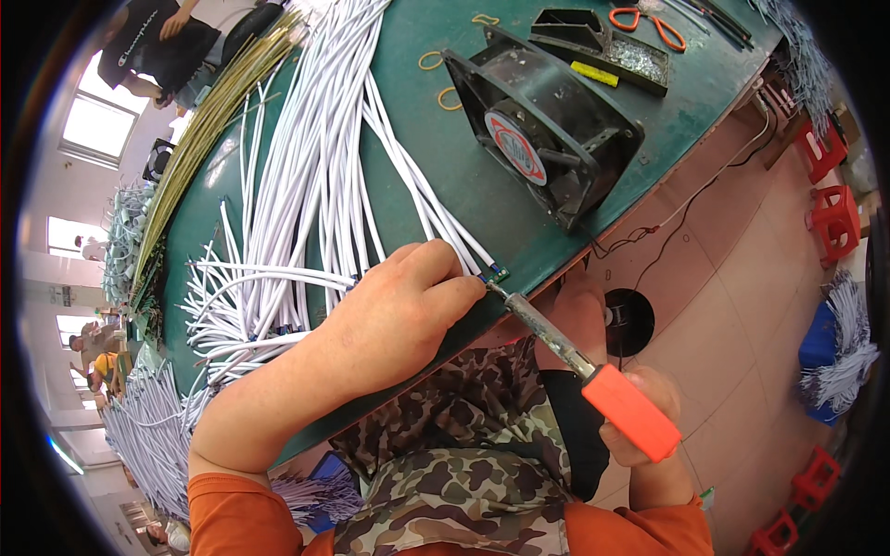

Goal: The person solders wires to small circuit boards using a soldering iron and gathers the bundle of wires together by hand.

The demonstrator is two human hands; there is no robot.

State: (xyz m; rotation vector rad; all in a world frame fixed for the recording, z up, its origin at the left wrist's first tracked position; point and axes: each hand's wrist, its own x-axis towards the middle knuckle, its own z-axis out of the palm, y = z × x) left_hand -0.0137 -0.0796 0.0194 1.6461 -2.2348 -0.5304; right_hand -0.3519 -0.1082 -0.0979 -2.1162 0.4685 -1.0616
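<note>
My left hand [399, 301] is closed at the table's near edge, thumb and forefinger pressed together by the wire ends of white cables [324, 120]. What exactly lies in the pinch is hidden. Just beyond its fingertips shows a small green circuit board [502, 275], where two white cables end. In my right hand [660, 389] is a soldering iron [552, 341], gripped by its orange-red handle. The iron slants up to the left, its tip at or very near the board; contact is too small to tell.
A black fan [547, 120] stands on the green table [408, 120]. Behind it are a black tray [640, 60], a yellow block [594, 74] and orange-handled scissors [654, 23]. Cable bundles line the left side. Red stools [834, 222] stand on the floor. Other people are far left.
</note>
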